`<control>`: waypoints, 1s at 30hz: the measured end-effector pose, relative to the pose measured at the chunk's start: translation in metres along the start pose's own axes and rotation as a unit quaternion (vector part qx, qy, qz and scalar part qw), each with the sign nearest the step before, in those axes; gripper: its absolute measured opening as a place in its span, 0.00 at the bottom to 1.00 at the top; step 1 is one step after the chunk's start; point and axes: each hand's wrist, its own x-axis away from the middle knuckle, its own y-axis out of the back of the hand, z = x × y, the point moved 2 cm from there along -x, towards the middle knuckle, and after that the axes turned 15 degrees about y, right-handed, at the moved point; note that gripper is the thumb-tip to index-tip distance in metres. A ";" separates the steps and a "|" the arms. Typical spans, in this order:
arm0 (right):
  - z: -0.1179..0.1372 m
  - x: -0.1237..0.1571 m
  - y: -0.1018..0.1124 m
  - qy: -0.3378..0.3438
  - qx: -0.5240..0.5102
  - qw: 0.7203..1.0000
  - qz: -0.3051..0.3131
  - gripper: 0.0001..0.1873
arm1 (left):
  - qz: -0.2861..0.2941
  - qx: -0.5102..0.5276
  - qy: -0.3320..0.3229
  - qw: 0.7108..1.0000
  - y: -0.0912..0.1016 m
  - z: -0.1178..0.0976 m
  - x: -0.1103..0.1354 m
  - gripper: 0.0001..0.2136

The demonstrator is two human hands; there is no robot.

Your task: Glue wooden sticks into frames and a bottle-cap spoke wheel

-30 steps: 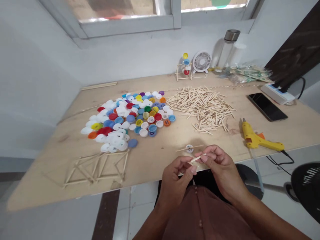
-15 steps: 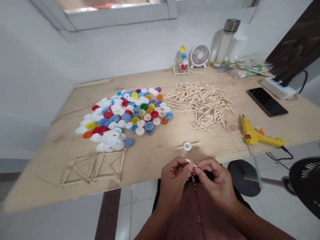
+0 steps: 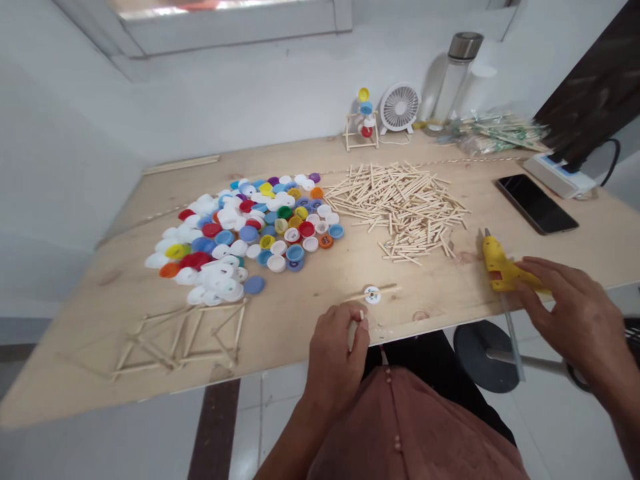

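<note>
Near the front edge of the table, my left hand (image 3: 337, 343) pinches a short wooden stick (image 3: 362, 315) between thumb and fingers, its end pointing up. Just beyond lies a white disc (image 3: 372, 295) with a thin stick across it. My right hand (image 3: 567, 303) is over at the right, its thumb and fingers around the handle of a yellow glue gun (image 3: 497, 263). The gun lies on the table with its nozzle pointing away, and a clear glue stick (image 3: 514, 347) sticks out over the edge. My right fingers partly hide the handle.
Coloured bottle caps (image 3: 250, 230) are heaped left of a pile of short sticks (image 3: 405, 207). Stick frames (image 3: 175, 340) lie front left. A phone (image 3: 537, 203) and power strip (image 3: 560, 175) are at right. Behind stand a small fan (image 3: 400, 108), a bottle (image 3: 453, 80) and a stick-and-cap model (image 3: 363, 130).
My right hand has left the short stick and moved right to the glue gun's handle. My left hand has shifted slightly left and keeps the stick, now turned upright.
</note>
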 end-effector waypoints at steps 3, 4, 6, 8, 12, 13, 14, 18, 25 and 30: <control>-0.017 0.011 -0.010 0.061 0.009 0.997 0.049 0.19 | -0.013 -0.042 -0.021 0.999 0.000 -0.002 -0.006 0.06; -0.019 0.013 -0.013 0.071 0.007 0.996 0.061 0.20 | -0.013 -0.047 -0.024 0.999 0.000 -0.002 -0.009 0.06; -0.022 0.015 -0.016 0.076 0.006 0.994 0.083 0.22 | -0.011 -0.049 -0.024 0.998 0.001 -0.002 -0.016 0.05; -0.024 0.016 -0.019 0.065 0.014 0.992 0.110 0.23 | -0.006 -0.042 -0.016 0.999 0.003 0.000 -0.021 0.05; -0.031 0.012 -0.025 0.044 0.012 0.986 0.160 0.25 | 0.022 0.008 0.025 0.999 0.004 0.005 -0.022 0.05; -0.033 0.011 -0.026 0.043 0.006 0.985 0.166 0.26 | 0.037 0.033 0.033 0.998 0.003 0.006 -0.019 0.05; -0.034 0.009 -0.026 0.044 0.002 0.984 0.171 0.26 | 0.051 0.062 0.041 0.996 0.002 0.006 -0.016 0.06; -0.034 0.002 -0.023 0.052 0.001 0.981 0.187 0.24 | 0.083 0.179 0.078 0.977 0.001 0.005 -0.004 0.07; -0.036 0.015 -0.017 0.005 -0.009 0.986 0.168 0.20 | 0.120 0.280 0.143 0.942 -0.004 0.007 0.003 0.11; -0.028 0.021 -0.005 -0.150 -0.133 0.977 0.073 0.15 | 0.142 0.315 0.170 0.923 -0.006 0.005 0.002 0.13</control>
